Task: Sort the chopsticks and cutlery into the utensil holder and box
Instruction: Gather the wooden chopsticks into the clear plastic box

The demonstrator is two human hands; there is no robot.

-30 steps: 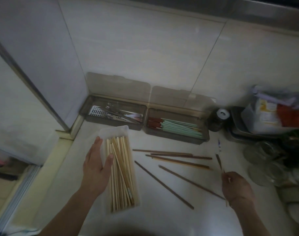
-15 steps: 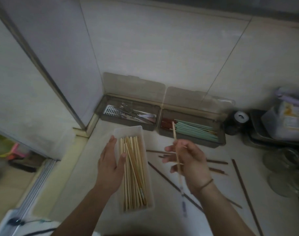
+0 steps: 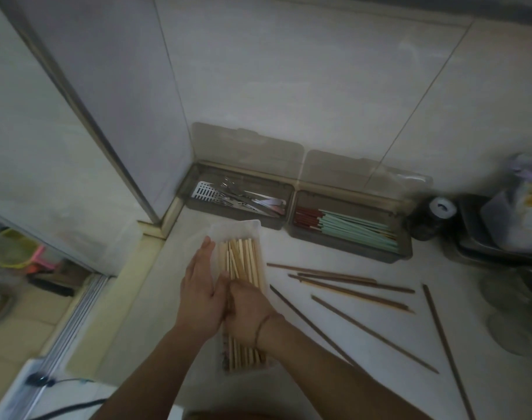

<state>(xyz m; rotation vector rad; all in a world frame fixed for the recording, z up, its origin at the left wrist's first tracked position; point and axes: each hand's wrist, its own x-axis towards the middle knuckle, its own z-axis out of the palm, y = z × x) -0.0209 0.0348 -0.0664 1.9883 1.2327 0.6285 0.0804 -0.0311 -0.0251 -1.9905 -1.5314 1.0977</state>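
Note:
A white plastic box [image 3: 237, 227] full of light wooden chopsticks [image 3: 243, 259] lies lengthwise on the counter in front of me. My left hand [image 3: 198, 295] rests flat against the box's left side, fingers straight, thumb at the rim. My right hand [image 3: 249, 310] is down over the middle of the box, fingers curled onto a light chopstick among the others. Several dark brown chopsticks [image 3: 349, 280] lie scattered on the counter to the right. At the wall stand two grey holders with raised lids: the left one [image 3: 234, 215] has metal cutlery [image 3: 237, 195], the right one [image 3: 349, 250] green and red chopsticks [image 3: 355, 228].
A black jar [image 3: 431, 216] stands right of the holders. Beyond it is a metal tray [image 3: 477, 237] with a bag on it, and glass jars [image 3: 516, 298] sit at the right edge. The counter drops off on the left [image 3: 122, 298] by a sliding door track.
My right hand picked up a light chopstick from the right, carried it across and lowered it into the white box. My left hand stayed at the box's side.

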